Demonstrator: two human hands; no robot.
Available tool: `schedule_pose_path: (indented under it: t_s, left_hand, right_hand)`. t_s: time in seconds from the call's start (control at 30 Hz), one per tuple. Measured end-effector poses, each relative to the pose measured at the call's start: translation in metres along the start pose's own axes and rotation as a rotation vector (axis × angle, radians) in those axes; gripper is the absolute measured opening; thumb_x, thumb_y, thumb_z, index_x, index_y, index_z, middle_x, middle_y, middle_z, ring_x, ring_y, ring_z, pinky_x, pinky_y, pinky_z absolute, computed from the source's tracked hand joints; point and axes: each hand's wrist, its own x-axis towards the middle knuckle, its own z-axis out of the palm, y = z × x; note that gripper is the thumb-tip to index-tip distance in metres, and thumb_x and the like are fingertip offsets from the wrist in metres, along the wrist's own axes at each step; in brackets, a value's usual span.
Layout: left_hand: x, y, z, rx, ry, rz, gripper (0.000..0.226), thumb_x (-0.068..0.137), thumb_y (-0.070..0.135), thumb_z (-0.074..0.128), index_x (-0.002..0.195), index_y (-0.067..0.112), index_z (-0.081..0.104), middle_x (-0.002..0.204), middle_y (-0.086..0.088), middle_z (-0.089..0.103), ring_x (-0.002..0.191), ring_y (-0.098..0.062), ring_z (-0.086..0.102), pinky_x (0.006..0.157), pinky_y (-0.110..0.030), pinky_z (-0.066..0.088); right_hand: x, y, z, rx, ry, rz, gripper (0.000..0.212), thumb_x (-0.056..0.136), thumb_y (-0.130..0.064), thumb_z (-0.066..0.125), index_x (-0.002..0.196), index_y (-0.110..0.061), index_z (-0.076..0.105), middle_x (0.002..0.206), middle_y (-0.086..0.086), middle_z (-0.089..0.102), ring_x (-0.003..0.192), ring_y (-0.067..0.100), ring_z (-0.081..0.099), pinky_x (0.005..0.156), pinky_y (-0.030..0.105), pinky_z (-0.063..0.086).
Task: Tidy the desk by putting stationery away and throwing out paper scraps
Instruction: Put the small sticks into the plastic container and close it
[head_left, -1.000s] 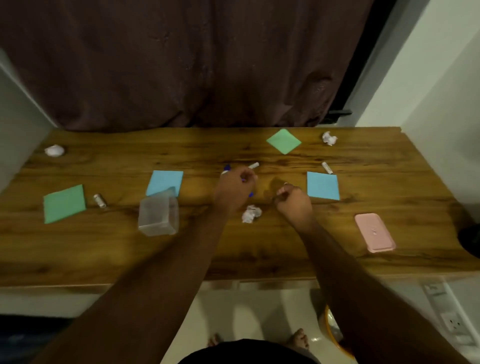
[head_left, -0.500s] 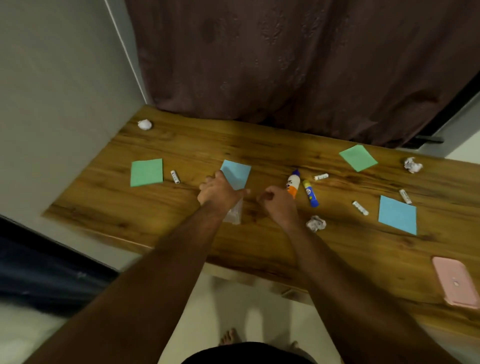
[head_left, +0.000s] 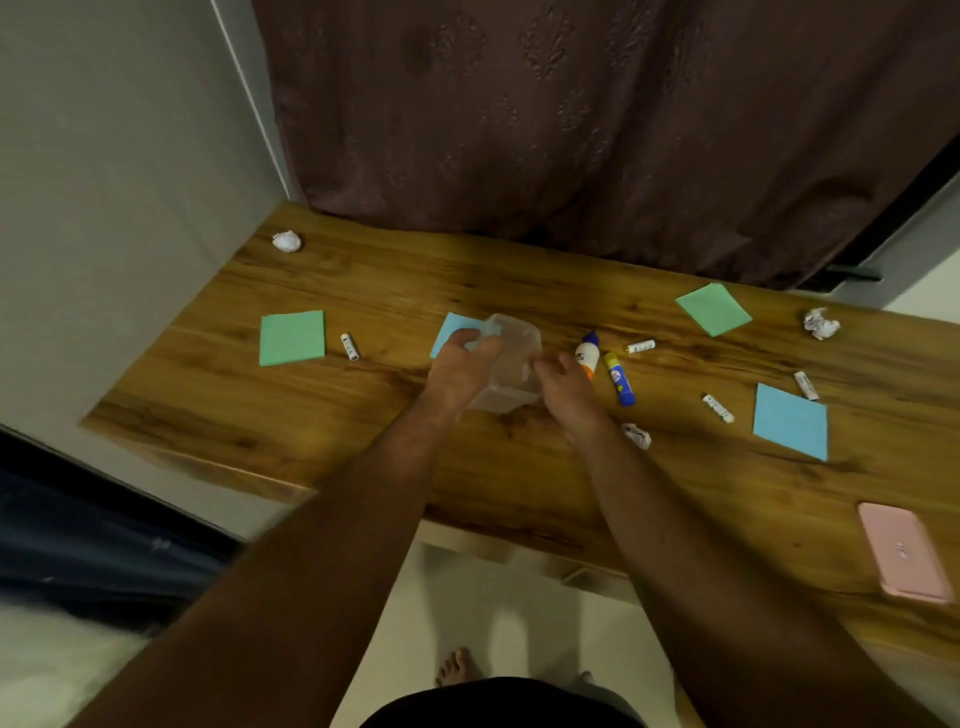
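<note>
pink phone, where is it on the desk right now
In the head view the pink phone lies flat at the desk's near right edge, apart from the rest; the closest item is the blue paper square beyond it.

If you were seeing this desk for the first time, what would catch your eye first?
Both hands, left and right, grip a clear plastic container at the desk's middle. Just right of them lie two glue bottles, with green and blue paper squares and crumpled scraps scattered around.
</note>
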Motion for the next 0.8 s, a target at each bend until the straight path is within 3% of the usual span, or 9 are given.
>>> schedule_pose_path:
  t_s: [0.07,0.13,0.23,0.33,0.43,0.57,0.67,0.8]
  left_hand:
    - [-0.001,0.003,0.012,-0.189,-0.093,-0.019,0.044,0.086,0.041,0.057,0.129,0.029,0.052,0.120,-0.007,0.062,0.101,-0.025,0.063,0.080,-0.043,0.059]
    - [-0.004,0.006,0.028,-0.244,-0.165,-0.031,0.034,0.090,0.038,0.054,0.123,0.030,0.056,0.118,-0.006,0.063,0.102,-0.026,0.064,0.074,-0.040,0.060]
    - [-0.009,0.010,0.063,-0.203,-0.295,-0.045,0.033,0.092,0.038,0.052,0.123,0.027,0.057,0.119,-0.007,0.063,0.104,-0.027,0.064,0.082,-0.045,0.058]
    - [-0.021,0.013,0.110,-0.124,-0.454,-0.024,0.035,0.095,0.035,0.051,0.127,0.022,0.056,0.122,-0.008,0.063,0.106,-0.025,0.063,0.081,-0.041,0.057]
    - [-0.039,0.017,0.155,-0.053,-0.559,-0.007,0.026,0.097,0.033,0.049,0.121,0.026,0.055,0.120,-0.005,0.063,0.107,-0.024,0.062,0.083,-0.039,0.055]
    - [-0.060,0.012,0.206,0.013,-0.613,-0.043,0.030,0.099,0.030,0.049,0.129,0.025,0.052,0.118,-0.006,0.062,0.105,-0.026,0.063,0.083,-0.043,0.057]
    - [-0.070,0.006,0.236,0.062,-0.648,-0.045,0.032,0.099,0.030,0.051,0.130,0.023,0.053,0.114,-0.005,0.064,0.102,-0.026,0.065,0.087,-0.048,0.056]
    - [-0.077,0.000,0.259,0.127,-0.659,-0.025,0.032,0.100,0.027,0.048,0.130,0.018,0.053,0.112,-0.005,0.063,0.096,-0.024,0.063,0.080,-0.041,0.055]
  right_hand:
    - [-0.002,-0.006,-0.018,0.085,-0.014,-0.007,0.038,0.094,-0.045,0.055,0.124,-0.022,0.055,0.112,0.002,0.063,0.092,0.019,0.064,0.062,0.033,0.057]
    - [-0.006,-0.008,-0.041,0.093,0.016,-0.044,0.038,0.091,-0.044,0.061,0.120,-0.019,0.060,0.113,0.002,0.065,0.096,0.020,0.064,0.061,0.033,0.057]
    - [-0.016,0.000,-0.079,0.097,0.100,-0.050,0.037,0.089,-0.038,0.067,0.118,-0.016,0.064,0.113,0.001,0.067,0.101,0.022,0.065,0.064,0.036,0.059]
    - [-0.033,0.014,-0.123,0.070,0.233,-0.046,0.018,0.092,-0.029,0.063,0.105,-0.015,0.065,0.092,-0.005,0.066,0.087,0.016,0.065,0.064,0.035,0.060]
    - [-0.050,0.031,-0.167,0.027,0.331,-0.016,0.016,0.092,-0.027,0.062,0.105,-0.017,0.064,0.087,-0.009,0.061,0.079,0.010,0.061,0.062,0.031,0.059]
    - [-0.065,0.056,-0.214,0.007,0.394,0.014,0.013,0.089,-0.022,0.063,0.098,-0.014,0.069,0.088,0.002,0.069,0.074,0.017,0.065,0.049,0.025,0.050]
    - [-0.070,0.072,-0.242,0.019,0.394,0.062,0.012,0.091,-0.020,0.062,0.100,-0.014,0.066,0.091,0.003,0.067,0.075,0.018,0.064,0.054,0.027,0.053]
    - [-0.065,0.093,-0.261,0.059,0.364,0.120,0.024,0.091,-0.020,0.061,0.114,-0.013,0.064,0.104,0.007,0.066,0.082,0.021,0.064,0.057,0.029,0.053]
